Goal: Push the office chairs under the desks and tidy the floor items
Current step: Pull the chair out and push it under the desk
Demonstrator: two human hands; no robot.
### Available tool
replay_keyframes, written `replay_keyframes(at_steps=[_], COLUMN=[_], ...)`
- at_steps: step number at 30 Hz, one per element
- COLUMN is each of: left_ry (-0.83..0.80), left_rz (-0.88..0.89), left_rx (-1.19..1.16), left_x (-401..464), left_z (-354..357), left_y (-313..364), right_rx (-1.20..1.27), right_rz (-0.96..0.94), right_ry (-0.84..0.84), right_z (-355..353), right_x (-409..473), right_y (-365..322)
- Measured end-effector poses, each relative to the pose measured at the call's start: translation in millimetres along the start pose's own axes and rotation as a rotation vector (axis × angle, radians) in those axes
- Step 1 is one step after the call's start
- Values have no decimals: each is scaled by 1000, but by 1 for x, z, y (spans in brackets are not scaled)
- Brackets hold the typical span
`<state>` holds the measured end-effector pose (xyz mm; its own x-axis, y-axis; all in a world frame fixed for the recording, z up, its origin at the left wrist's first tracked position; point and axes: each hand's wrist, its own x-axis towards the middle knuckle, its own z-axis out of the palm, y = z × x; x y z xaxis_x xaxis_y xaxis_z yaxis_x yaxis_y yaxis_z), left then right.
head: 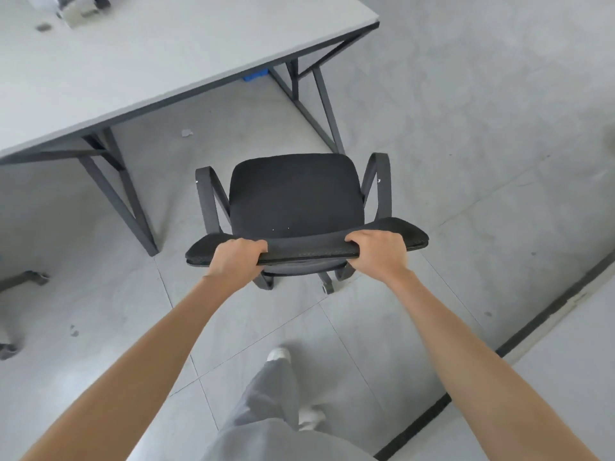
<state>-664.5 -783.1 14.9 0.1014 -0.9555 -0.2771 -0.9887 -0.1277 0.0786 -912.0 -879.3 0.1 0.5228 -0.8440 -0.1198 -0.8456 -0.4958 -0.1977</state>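
Gripping the curved mesh backrest [306,249] of a black fabric-seated chair [294,194]: both hands, left [238,257] and right [377,251].

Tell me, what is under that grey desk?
Under the grey desk: black metal legs, a crumpled paper scrap and part of a blue plastic item. The desktop hides everything farther back.
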Motion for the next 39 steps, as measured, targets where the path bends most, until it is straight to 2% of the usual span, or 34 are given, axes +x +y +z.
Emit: replay_keyframes(at_steps=[3,11,20,24,31,39], left_ry=[7,48,144,147,247,280], left_rz=[12,-167,-460,-681,-897,-937], left_rx=[-5,-95,-185,-173,-259,-261], left_x=[32,107,185,213,240,251], left_z=[-10,-28,-52,-60,-68,-67], left_y=[2,7,-61,-89,-122,-143], right_rx=[-24,-138,-114,-114,-155,-154], right_rz=[-82,-275,-533,-686,-813,-868], right_ry=[-5,-76,-109,-159,-203,-213], right_z=[-10,-35,-44,-47,-49,-48], right_x=[57,215,384,448,512,537], right_y=[19,39,-19,-54,-99,-113])
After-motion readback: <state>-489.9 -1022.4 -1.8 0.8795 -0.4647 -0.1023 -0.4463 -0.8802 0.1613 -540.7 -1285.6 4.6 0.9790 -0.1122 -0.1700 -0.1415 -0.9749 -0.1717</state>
